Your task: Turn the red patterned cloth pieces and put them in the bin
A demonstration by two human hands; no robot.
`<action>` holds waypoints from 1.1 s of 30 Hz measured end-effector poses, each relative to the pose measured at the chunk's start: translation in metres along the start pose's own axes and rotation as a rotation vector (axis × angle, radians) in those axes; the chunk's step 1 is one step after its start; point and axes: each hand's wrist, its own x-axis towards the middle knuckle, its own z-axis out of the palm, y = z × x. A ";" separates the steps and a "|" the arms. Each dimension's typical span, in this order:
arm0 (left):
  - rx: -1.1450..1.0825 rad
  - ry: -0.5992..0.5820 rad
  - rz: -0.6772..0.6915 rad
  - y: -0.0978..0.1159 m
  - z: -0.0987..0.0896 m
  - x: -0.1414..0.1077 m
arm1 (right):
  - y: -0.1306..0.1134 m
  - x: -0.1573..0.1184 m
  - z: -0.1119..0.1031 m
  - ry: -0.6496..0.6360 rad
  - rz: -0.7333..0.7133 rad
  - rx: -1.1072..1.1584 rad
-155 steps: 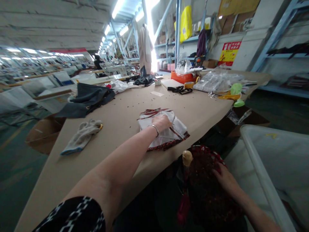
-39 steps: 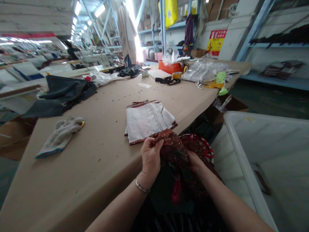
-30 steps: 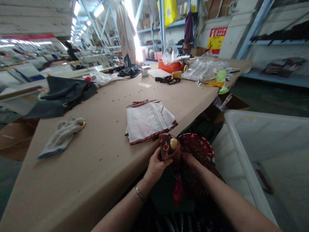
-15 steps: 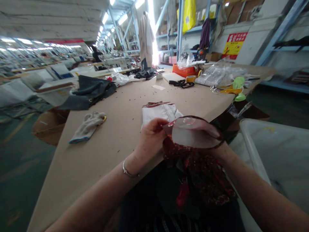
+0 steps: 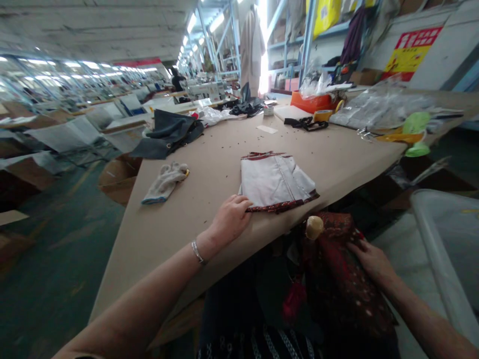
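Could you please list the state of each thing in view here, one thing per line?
Left hand: open, resting flat on the table, fingertips at the stack's near edge.
Right hand: on the dark red patterned fabric in the lap.
Stack of pale grey, red-trimmed fabric pieces: lying flat, folded.
Grey work glove: lying limp, unworn.
Dark grey garment: crumpled in a heap.
White plastic bin: open-topped.

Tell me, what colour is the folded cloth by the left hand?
The folded cloth is pale grey-white with dark red edging, seen in the head view.
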 end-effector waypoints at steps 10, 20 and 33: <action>0.097 -0.120 -0.111 0.000 -0.001 0.016 | -0.121 -0.028 -0.018 0.232 -0.348 0.278; 0.008 0.193 -0.215 0.015 -0.017 0.024 | -0.300 -0.023 0.031 -0.051 -0.968 -0.495; -1.105 0.434 -0.642 0.031 -0.028 0.022 | -0.270 -0.045 -0.002 -0.019 -0.783 -0.296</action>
